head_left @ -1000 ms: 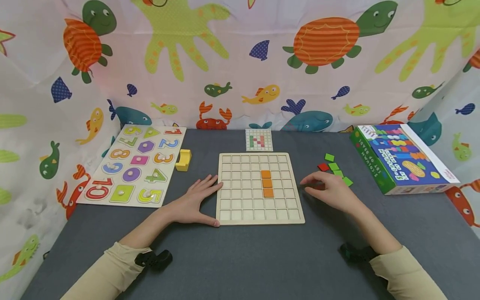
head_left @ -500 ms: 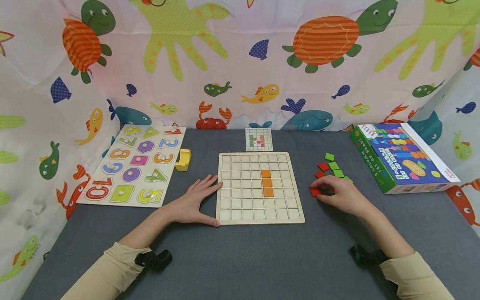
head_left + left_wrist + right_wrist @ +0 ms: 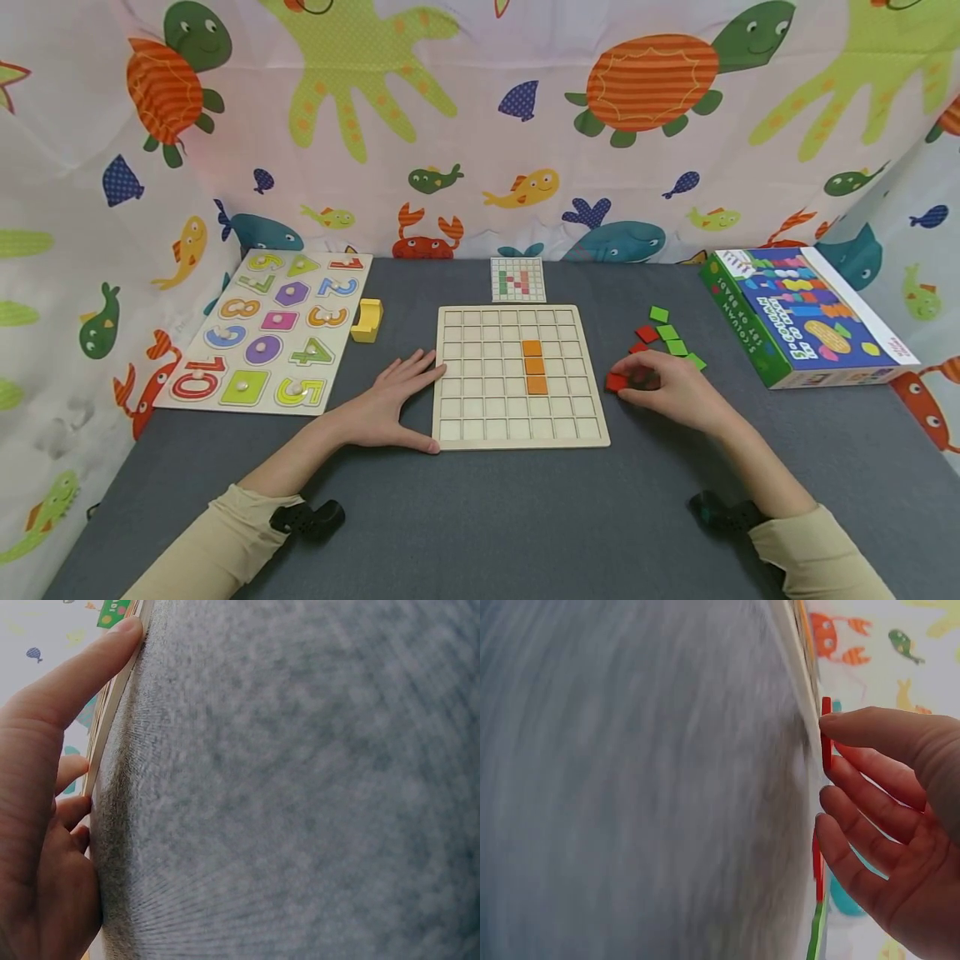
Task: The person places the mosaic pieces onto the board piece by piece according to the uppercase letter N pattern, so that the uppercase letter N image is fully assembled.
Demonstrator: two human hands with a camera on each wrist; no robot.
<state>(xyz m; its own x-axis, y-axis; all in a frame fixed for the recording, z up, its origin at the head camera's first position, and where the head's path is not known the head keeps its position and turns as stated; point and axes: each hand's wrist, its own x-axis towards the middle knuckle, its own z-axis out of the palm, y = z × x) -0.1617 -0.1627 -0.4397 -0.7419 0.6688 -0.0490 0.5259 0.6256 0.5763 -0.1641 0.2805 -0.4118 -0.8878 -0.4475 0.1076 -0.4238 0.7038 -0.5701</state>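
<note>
We see right hand [image 3: 675,390] pinching red tile [image 3: 617,382]; left hand [image 3: 390,407] spread wide against grid board [image 3: 497,407]. Tile likely light, stiff; we'd grip opposite edges.

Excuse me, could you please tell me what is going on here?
Someone's right hand pinches a red tile just off the right side of a wooden grid board, while their left hand rests against its left edge. Three orange tiles sit in one column of the board. Loose green tiles and other red tiles lie by the right hand, and a small pattern card lies beyond the board.
</note>
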